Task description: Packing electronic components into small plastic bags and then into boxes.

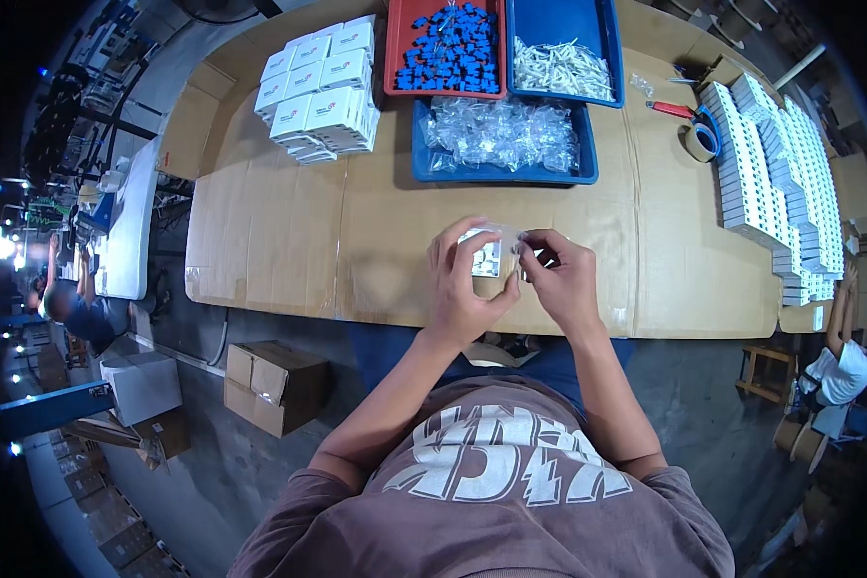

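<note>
Small white part in a clear bag, held over the cardboard-covered table (pixel 289 241).
The clear plastic bag (pixel 496 234) is gripped by the left hand (pixel 464 279) and pinched at 3 o'clock by the right hand (pixel 561 275).

On the cardboard-covered tabletop (pixel 289 241), a red tray (pixel 396 39) of blue parts sits at twelve o'clock, two blue trays (pixel 597 39) beside it. White boxes (pixel 320 87) stack at eleven, more boxes (pixel 775 183) at two, a tape roll (pixel 700 143) near them.
</note>
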{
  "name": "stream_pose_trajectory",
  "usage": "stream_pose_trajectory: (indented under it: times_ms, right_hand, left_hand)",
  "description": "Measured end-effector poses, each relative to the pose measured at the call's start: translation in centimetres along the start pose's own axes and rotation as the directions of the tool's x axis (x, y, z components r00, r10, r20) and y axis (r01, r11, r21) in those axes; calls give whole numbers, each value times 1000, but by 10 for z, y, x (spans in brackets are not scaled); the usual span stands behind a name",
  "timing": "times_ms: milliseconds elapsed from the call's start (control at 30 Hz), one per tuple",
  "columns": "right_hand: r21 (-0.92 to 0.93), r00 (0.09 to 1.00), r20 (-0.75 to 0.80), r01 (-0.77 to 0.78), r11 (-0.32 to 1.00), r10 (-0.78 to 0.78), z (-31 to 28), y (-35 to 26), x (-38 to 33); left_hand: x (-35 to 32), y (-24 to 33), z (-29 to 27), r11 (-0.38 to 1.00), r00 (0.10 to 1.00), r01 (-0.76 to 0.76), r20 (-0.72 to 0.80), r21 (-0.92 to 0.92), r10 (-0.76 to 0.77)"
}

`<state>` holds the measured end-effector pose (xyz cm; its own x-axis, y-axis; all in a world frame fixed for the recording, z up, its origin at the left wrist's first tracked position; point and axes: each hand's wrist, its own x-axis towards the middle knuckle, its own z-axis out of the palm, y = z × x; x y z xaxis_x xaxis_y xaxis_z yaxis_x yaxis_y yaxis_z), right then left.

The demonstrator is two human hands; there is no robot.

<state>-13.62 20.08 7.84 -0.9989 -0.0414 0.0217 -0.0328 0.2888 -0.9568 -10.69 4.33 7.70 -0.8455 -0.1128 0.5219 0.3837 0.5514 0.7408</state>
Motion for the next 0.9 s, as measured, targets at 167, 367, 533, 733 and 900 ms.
stream_pose_trajectory:
  times_ms: [167, 367, 533, 733, 900]
  right_hand:
    - [-40, 979, 199, -39, 998, 46, -14, -4, 2]
    - [-71, 971, 231, -40, 997, 56, -16, -4, 0]
    - [-101, 972, 220, -60, 993, 81, -20, -15, -2]
    - [-35, 912, 388, 161, 986, -135, -30, -11, -2]
    - [122, 854, 517, -16, 992, -50, -25, 3, -5]
  left_hand:
    - [13, -5, -13, 987, 962, -83, 268, 135, 44]
    - [4, -21, -7, 983, 925, -113, 377, 144, 51]
    - [-6, -31, -8, 1000, 944, 9, 331, 23, -16]
    - [-14, -46, -9, 760, 745, 563, 596, -324, -298]
    - [-20, -51, -12, 278, 467, 876, 836, -394, -288]
